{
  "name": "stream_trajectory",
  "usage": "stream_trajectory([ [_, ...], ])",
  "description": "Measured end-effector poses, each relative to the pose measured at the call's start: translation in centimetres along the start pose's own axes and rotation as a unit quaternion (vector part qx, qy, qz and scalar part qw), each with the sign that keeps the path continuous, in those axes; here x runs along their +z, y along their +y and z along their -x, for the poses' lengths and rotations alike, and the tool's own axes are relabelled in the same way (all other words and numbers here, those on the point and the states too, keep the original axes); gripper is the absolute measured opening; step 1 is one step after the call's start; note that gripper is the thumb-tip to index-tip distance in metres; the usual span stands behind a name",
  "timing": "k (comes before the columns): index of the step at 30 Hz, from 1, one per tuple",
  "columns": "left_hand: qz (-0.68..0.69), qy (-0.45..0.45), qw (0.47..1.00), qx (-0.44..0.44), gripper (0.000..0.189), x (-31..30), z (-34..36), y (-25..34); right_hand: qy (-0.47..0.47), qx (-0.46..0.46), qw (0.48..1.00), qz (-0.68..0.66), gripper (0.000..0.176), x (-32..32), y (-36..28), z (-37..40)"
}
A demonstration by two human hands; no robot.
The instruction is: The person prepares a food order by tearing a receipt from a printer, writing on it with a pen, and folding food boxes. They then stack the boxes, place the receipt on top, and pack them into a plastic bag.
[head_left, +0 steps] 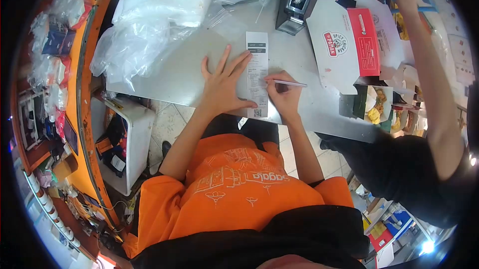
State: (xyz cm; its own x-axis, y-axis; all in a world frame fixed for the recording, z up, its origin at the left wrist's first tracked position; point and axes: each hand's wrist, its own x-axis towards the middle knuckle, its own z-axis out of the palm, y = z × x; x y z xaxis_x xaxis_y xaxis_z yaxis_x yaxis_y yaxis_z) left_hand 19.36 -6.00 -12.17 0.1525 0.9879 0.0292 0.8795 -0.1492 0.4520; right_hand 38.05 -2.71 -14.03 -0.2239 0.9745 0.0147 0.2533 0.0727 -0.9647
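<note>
A long printed receipt [257, 64] lies flat on the metal table [172, 79] in front of me. My left hand [223, 83] is open with its fingers spread, the thumb and fingertips at the receipt's left edge. In my right hand [284, 97] a thin pale pen [292, 84] is pinched, its tip at the receipt's right edge around mid-height. The fingers of that hand are curled round the pen, and the hand rests close over the table just right of the paper.
Clear plastic bags [159, 14] pile up at the back left. A black tape dispenser [294, 9] stands behind the receipt. Right of it are a red-and-white food box [344, 42] and open boxes of food [375, 104]. A co-worker's arm [429, 64] reaches across the right side.
</note>
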Motion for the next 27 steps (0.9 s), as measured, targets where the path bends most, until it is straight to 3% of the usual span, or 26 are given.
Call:
stream_trajectory([
  [5,-0.003,0.004,1.0,0.005,0.117,0.1,0.0,-0.2,0.018,-0.027,0.999,-0.014,0.012,-0.6,1.3,0.9],
  [8,0.003,0.008,1.0,0.004,0.118,0.2,0.0,-0.1,-0.01,0.013,1.0,0.0,0.011,-0.6,1.2,1.0],
  [11,0.004,0.009,1.0,0.006,0.118,0.2,0.0,-0.1,0.037,0.019,0.999,-0.027,0.01,-0.4,1.8,1.0],
  [14,0.009,0.012,1.0,0.005,0.118,0.1,-0.1,0.0,-0.001,-0.026,1.0,0.006,0.008,-0.8,2.4,1.3],
  [20,0.001,0.002,1.0,0.001,0.117,0.0,-0.2,0.0,0.071,-0.006,0.997,-0.009,0.01,-0.1,1.2,1.4],
  [22,0.004,0.01,1.0,0.008,0.116,0.2,-0.1,-0.1,-0.004,-0.094,0.995,0.023,0.007,0.2,1.4,2.5],
  [27,-0.003,0.011,1.0,0.005,0.115,0.4,0.0,-0.2,-0.012,-0.064,0.997,0.034,0.009,0.5,0.2,1.9],
])
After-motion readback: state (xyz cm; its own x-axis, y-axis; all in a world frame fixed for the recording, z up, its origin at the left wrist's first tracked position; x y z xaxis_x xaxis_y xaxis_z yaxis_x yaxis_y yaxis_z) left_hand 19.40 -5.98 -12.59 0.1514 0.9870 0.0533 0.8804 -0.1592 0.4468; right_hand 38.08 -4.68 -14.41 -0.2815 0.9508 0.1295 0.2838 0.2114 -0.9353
